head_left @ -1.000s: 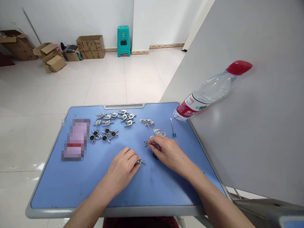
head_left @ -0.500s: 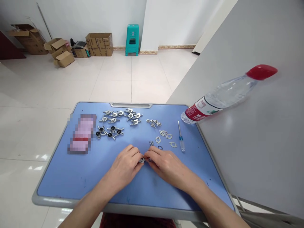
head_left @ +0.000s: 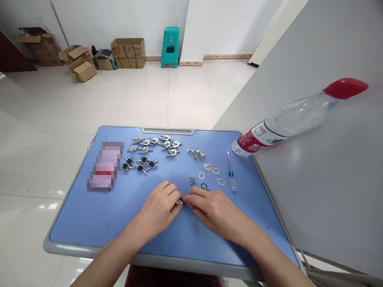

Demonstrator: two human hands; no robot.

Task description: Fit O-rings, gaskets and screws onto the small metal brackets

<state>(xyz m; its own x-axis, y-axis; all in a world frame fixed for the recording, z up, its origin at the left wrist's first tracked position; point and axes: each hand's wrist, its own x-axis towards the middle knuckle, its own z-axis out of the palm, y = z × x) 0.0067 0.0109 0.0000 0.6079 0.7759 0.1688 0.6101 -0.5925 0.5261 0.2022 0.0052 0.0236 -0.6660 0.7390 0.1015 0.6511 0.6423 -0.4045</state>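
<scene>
Near the middle of the blue table my left hand (head_left: 160,205) is closed on a small metal valve (head_left: 179,201), most of it covered by the fingers. My right hand (head_left: 217,209) is closed beside it, thumb and forefinger pinched at the valve's right edge. Shiny bits that look like small screws (head_left: 194,206) show under its curled fingers. Just beyond lie a little heap of screws (head_left: 193,180) and a black rubber ring (head_left: 204,186). Flat oval metal plates (head_left: 216,171) and a screwdriver (head_left: 231,177) with a clear blue handle are further right.
Several metal valves (head_left: 145,150) lie at the back; others with black discs (head_left: 140,168) are nearer. Small metal levers (head_left: 196,154) lie right of them. A pixelated pinkish object (head_left: 106,165) is at left. A red-capped bottle (head_left: 260,137) stands by the grey panel (head_left: 329,179).
The view has shifted slightly, so the table contents sit a little further right. My right fingertips have drawn back a little, uncovering more of the screw heap. Both hands remain together at the valve.
</scene>
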